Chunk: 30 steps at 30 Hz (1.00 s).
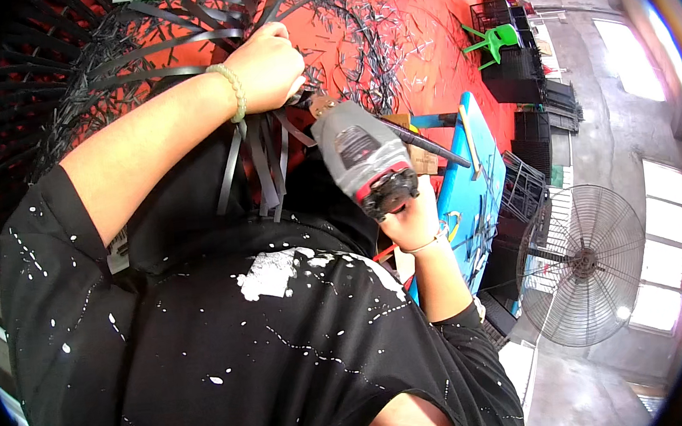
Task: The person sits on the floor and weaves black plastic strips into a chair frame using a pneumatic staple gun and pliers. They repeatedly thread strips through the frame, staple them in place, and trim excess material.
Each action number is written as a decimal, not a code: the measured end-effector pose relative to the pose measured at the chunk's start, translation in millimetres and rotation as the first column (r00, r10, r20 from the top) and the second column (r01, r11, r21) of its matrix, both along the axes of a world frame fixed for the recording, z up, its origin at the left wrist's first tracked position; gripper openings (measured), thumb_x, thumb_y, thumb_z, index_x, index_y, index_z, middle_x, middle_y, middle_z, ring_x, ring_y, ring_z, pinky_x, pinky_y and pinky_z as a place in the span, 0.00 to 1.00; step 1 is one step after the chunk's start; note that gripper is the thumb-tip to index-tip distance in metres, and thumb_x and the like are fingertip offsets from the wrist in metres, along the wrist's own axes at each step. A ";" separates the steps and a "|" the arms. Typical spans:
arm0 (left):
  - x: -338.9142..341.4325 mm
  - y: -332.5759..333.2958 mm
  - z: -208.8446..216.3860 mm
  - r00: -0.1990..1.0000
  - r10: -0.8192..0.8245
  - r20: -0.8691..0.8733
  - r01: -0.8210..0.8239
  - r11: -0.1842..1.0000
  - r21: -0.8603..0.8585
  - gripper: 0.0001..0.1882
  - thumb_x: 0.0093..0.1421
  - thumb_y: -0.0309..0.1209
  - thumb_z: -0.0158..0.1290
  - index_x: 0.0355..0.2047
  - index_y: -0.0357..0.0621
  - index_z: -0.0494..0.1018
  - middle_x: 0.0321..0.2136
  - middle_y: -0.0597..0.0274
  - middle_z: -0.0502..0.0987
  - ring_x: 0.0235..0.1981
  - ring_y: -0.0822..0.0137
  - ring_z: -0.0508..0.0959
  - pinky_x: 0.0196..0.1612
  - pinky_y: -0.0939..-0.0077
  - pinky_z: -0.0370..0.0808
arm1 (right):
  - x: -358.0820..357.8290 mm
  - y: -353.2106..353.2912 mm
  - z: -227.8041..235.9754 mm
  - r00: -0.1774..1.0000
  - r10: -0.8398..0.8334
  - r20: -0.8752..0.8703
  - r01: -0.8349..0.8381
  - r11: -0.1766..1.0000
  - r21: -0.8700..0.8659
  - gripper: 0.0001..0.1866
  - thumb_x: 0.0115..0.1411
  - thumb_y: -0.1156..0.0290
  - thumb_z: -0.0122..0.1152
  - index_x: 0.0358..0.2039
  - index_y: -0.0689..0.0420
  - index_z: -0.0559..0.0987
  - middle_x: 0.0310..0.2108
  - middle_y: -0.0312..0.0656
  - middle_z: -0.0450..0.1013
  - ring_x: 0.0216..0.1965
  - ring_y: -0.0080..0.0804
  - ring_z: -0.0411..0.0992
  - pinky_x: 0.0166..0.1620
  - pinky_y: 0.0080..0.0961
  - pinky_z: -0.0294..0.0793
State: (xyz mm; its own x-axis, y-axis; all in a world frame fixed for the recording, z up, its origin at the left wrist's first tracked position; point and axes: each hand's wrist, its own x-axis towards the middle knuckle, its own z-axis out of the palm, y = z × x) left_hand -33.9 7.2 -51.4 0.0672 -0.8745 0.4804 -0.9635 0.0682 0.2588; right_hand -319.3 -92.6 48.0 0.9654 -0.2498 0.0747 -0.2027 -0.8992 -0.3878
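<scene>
My left hand (pixel 265 69), with a beaded bracelet at the wrist, is closed at the middle of a bunch of flat black strips (pixel 160 49). Their ends fan out above the fist and hang below it. My right hand (pixel 413 221) is wrapped around the rear of a grey power tool (pixel 358 148) with red and black parts. The tool's front end points at the strips, close beside my left fist. Whether it touches them is hidden, and so is most of its handle.
Cut black scraps litter the red floor (pixel 425 59). A blue table (pixel 468 185) at the right carries strips and a wooden stick (pixel 470 143). Beyond are a green chair (pixel 495 40), stacked black frames (pixel 514 76) and a large fan (pixel 582 263). Dark rods (pixel 23 103) crowd the left.
</scene>
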 end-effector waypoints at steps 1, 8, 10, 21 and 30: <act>0.8 -0.7 0.9 1.000 0.003 -0.001 -0.003 1.000 0.016 0.16 0.58 0.34 0.57 0.15 0.41 0.75 0.18 0.54 0.75 0.30 0.56 0.77 0.54 0.62 0.67 | 2.4 0.6 -1.1 0.999 0.017 -0.039 -0.017 1.000 0.002 0.31 0.45 0.70 0.71 0.52 0.62 0.75 0.30 0.52 0.79 0.33 0.53 0.80 0.36 0.39 0.78; 4.9 -4.3 6.5 0.999 0.020 -0.038 -0.017 0.997 0.077 0.17 0.59 0.35 0.56 0.15 0.40 0.76 0.18 0.52 0.75 0.30 0.54 0.77 0.58 0.59 0.66 | 13.6 6.9 -2.9 0.996 0.007 -0.092 -0.010 0.999 -0.036 0.31 0.45 0.70 0.71 0.51 0.64 0.75 0.30 0.54 0.78 0.32 0.54 0.79 0.36 0.41 0.78; 4.9 -3.6 7.2 0.999 0.023 -0.042 -0.018 0.994 0.107 0.17 0.59 0.35 0.56 0.15 0.39 0.76 0.18 0.51 0.75 0.30 0.54 0.77 0.58 0.59 0.66 | 16.1 7.5 -4.6 0.998 0.020 -0.057 -0.021 1.000 -0.016 0.31 0.45 0.70 0.71 0.51 0.63 0.75 0.31 0.54 0.78 0.33 0.54 0.79 0.37 0.42 0.78; 4.9 0.0 5.7 0.995 0.024 -0.094 -0.017 0.997 0.082 0.18 0.59 0.36 0.56 0.15 0.39 0.77 0.18 0.50 0.75 0.30 0.54 0.78 0.59 0.58 0.66 | 18.6 10.2 -7.6 0.995 0.032 -0.095 -0.032 0.999 -0.003 0.32 0.44 0.70 0.73 0.52 0.62 0.75 0.31 0.54 0.78 0.34 0.56 0.79 0.38 0.43 0.78; 8.1 0.8 5.3 0.992 -0.008 -0.125 0.013 0.999 0.038 0.17 0.59 0.35 0.54 0.16 0.39 0.76 0.17 0.52 0.74 0.30 0.54 0.77 0.59 0.61 0.65 | 14.8 4.1 -19.6 0.996 -0.032 -0.089 0.033 0.999 0.017 0.34 0.44 0.68 0.74 0.53 0.64 0.74 0.32 0.56 0.77 0.36 0.57 0.77 0.40 0.45 0.77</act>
